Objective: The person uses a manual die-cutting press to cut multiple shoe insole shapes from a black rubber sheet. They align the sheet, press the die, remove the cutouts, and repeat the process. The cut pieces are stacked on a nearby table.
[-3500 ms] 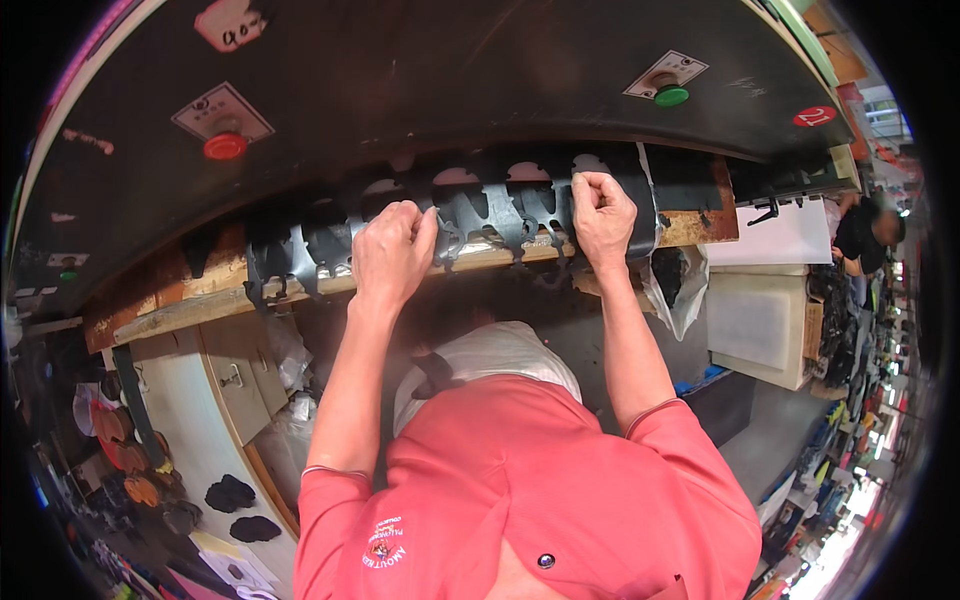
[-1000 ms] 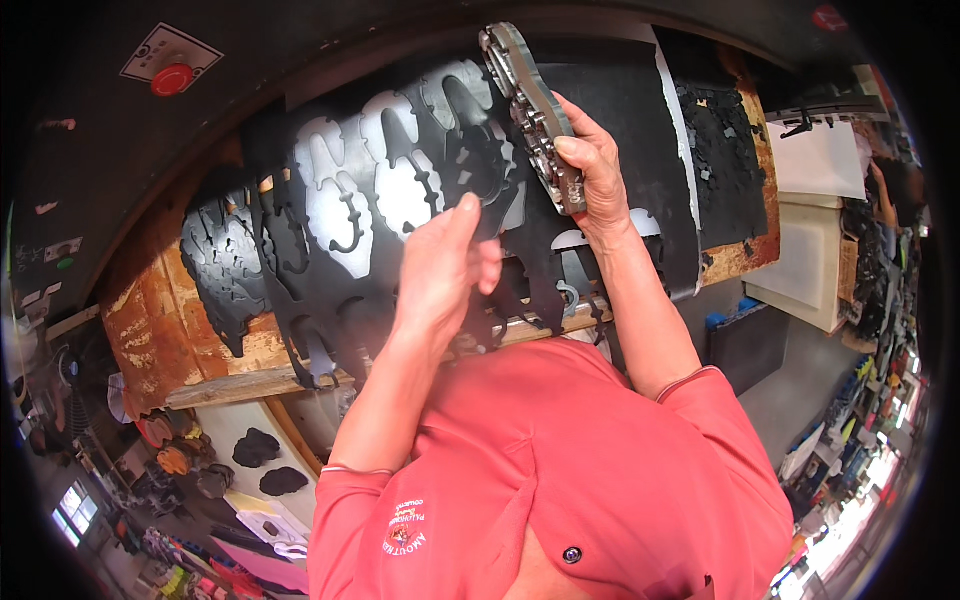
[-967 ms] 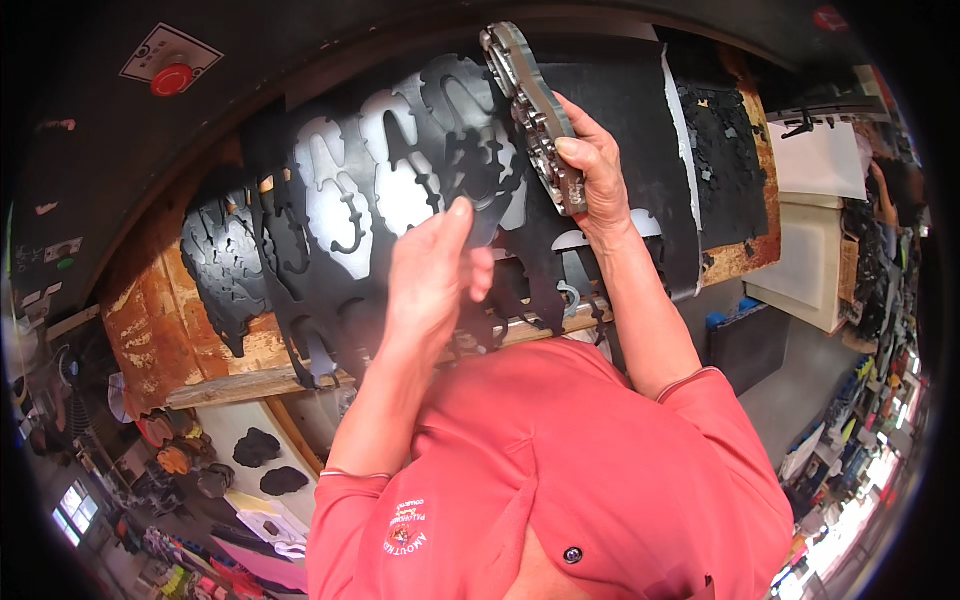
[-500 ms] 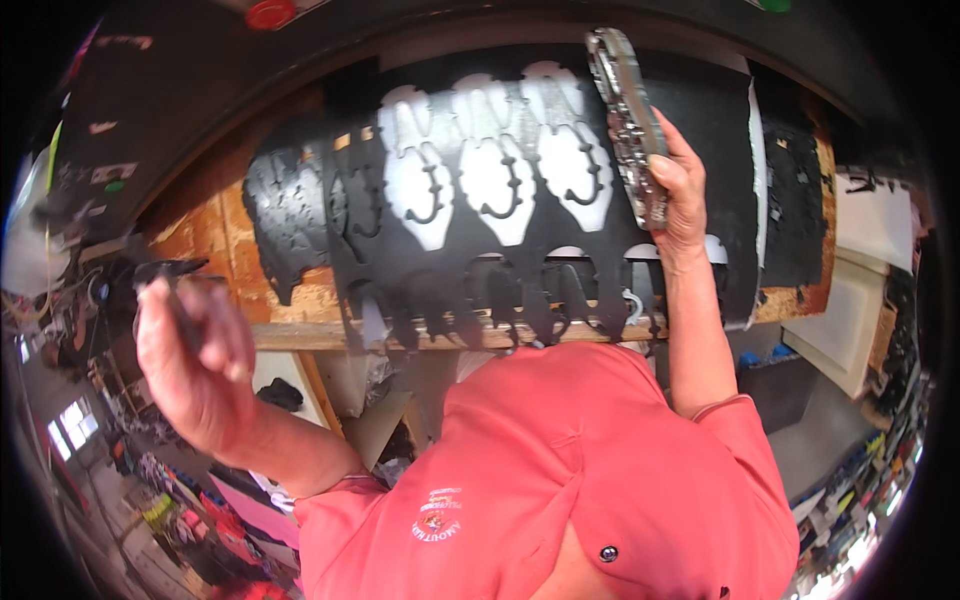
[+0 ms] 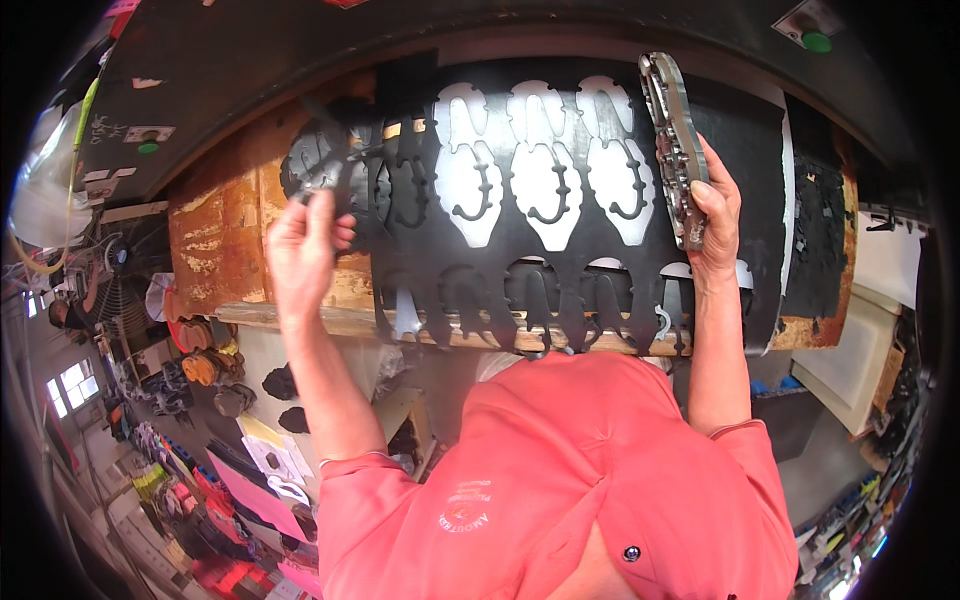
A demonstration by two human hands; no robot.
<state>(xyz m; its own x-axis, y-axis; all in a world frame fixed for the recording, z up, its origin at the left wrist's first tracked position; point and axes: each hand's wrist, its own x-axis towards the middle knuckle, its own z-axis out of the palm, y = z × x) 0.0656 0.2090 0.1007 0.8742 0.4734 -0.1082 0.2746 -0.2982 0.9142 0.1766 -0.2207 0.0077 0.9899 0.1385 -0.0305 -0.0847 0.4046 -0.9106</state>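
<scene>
My right hand [image 5: 716,215] grips a metal cutting die [image 5: 676,150], long and shoe-part shaped, held on its edge above the right part of a black sheet [image 5: 735,160]. Cut-out openings run through the sheet in rows, with white showing through the upper ones. Over at the sheet's left, my left hand [image 5: 305,245] is closed, thumb and fingers pinching a thin black piece [image 5: 345,175]. Motion smears that piece, so its outline is unclear. It hangs over a pile of black cut pieces [image 5: 308,160].
A worn wooden board [image 5: 215,235] lies under the sheet. Along the far side runs a dark machine beam with a green button [image 5: 817,42]. Black scrap [image 5: 815,220] lies at the board's right. Stacked dark and tan pieces [image 5: 205,368] stand below left, beside a fan [image 5: 118,256].
My left hand has swung rightward and forward with the black piece, from off the board's left to over the pile. My right hand still holds the die over the sheet.
</scene>
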